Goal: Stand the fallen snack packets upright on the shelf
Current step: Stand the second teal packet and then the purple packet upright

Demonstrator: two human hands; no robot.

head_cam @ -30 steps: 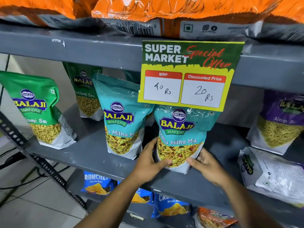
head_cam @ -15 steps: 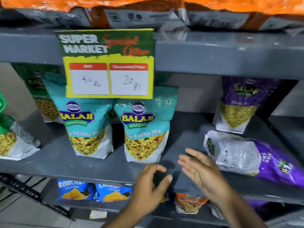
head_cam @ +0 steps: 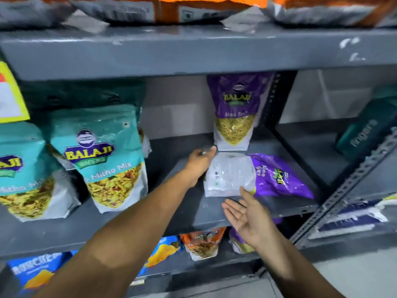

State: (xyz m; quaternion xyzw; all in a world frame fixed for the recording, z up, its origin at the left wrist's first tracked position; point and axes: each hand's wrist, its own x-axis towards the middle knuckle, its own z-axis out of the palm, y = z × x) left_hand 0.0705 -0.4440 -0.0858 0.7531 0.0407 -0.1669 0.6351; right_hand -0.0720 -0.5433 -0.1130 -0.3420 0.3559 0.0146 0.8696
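Note:
A purple and white snack packet (head_cam: 257, 176) lies flat on the grey shelf (head_cam: 210, 214), its white bottom end toward the left. Behind it a second purple packet (head_cam: 235, 110) stands upright. My left hand (head_cam: 198, 163) reaches in at the fallen packet's far left corner, fingers extended and touching its edge. Palm up, my right hand (head_cam: 245, 214) is open at the packet's near edge, fingertips just under it. Two teal Mitha Mix packets (head_cam: 105, 155) stand upright to the left.
The upper shelf (head_cam: 193, 50) hangs low above, loaded with orange bags. A dark upright post (head_cam: 272, 104) bounds the bay on the right. A yellow price sign (head_cam: 10, 97) hangs at far left. More packets sit on the lower shelf (head_cam: 202, 244).
My view swung right. Both hands left the teal packet, which now stands upright, and moved right to the fallen purple packet.

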